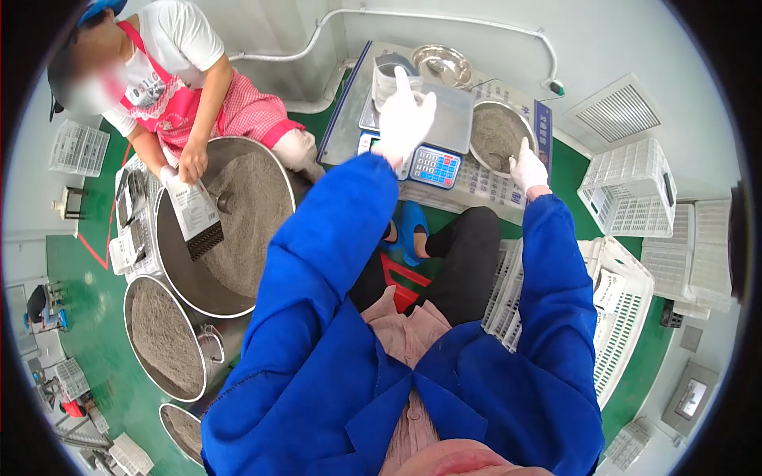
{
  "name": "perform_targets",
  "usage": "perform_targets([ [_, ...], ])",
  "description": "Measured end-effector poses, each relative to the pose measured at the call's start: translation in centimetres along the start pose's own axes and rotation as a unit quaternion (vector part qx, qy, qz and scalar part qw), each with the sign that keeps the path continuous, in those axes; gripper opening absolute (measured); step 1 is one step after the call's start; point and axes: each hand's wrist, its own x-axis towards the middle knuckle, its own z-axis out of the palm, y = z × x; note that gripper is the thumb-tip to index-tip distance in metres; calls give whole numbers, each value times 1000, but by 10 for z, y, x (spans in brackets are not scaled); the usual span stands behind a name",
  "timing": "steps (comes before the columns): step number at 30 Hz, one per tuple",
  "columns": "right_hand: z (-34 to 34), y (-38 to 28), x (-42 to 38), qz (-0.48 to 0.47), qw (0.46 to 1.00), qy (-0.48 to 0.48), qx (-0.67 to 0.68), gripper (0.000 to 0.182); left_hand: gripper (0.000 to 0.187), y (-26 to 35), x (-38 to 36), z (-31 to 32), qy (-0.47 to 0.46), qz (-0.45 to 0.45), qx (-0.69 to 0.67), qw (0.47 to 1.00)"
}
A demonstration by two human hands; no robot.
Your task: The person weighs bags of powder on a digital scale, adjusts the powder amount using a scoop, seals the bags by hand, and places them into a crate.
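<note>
My left hand (406, 119), in a white glove, is over the digital scale (435, 165), at a clear container (390, 70) on the scale's metal plate; its index finger and thumb show apart, and the other fingers are hard to make out. My right hand (528, 168), also gloved, is at the right rim of a round metal bowl (508, 120) of grey-brown granules. What its fingertips hold, if anything, is too small to tell. An empty-looking metal bowl (441, 67) sits behind the scale.
At the left, a co-worker (178, 87) holds a printed bag (193, 208) over a large metal drum (255, 230) of granules. Two smaller drums stand below it. White crates (629, 186) are at the right, and a red stool (403, 278) is beneath me.
</note>
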Motion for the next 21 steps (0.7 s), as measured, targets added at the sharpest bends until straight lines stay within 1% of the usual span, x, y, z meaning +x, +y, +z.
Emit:
perform_targets([
  [1,-14,-1,-7,-42,999,25,1,52,75,1,20,4,-5,-31,103,994],
  [3,-40,-1,-23,-125,989,72,0,54,56,-4,46,8,-23,26,244,969],
  [4,-52,-3,-33,-139,987,79,17,49,47,-4,47,9,-31,12,254,967],
  [6,-78,-9,-53,-174,983,61,22,45,34,10,44,0,-48,-15,278,959],
  [8,-100,-21,-76,-204,977,46,36,39,27,-2,35,-1,-20,60,294,954],
  [9,-108,-26,-85,-225,973,26,35,39,25,-8,28,-2,-6,96,300,949],
  [11,-125,-36,-101,-262,964,-12,31,39,19,-13,17,-7,-35,177,305,935],
  [12,-142,-48,-112,-280,958,-37,41,37,18,-4,7,-15,-62,198,303,930],
  [14,-199,-79,-142,-298,940,-143,85,46,17,36,-19,-38,-124,254,293,913],
  [15,-230,-95,-164,-300,914,-193,195,50,16,52,-31,-47,-150,303,275,900],
  [16,-250,-103,-179,-307,863,-280,288,50,15,68,-46,-54,-175,332,277,885],
  [17,-261,-107,-196,-387,771,-309,400,45,14,82,-61,-61,-198,360,278,868],
  [18,-277,-108,-208,-424,633,-445,471,44,13,95,-77,-66,-221,384,240,864],
  [19,-268,-99,-206,-465,616,-426,471,45,12,107,-95,-69,-245,405,201,858],
  [20,-258,-91,-204,-505,598,-405,473,47,12,115,-111,-70,-272,417,190,846],
  [21,-265,-82,-202,-451,808,-246,290,49,14,114,-121,-69,-327,430,235,808],
])
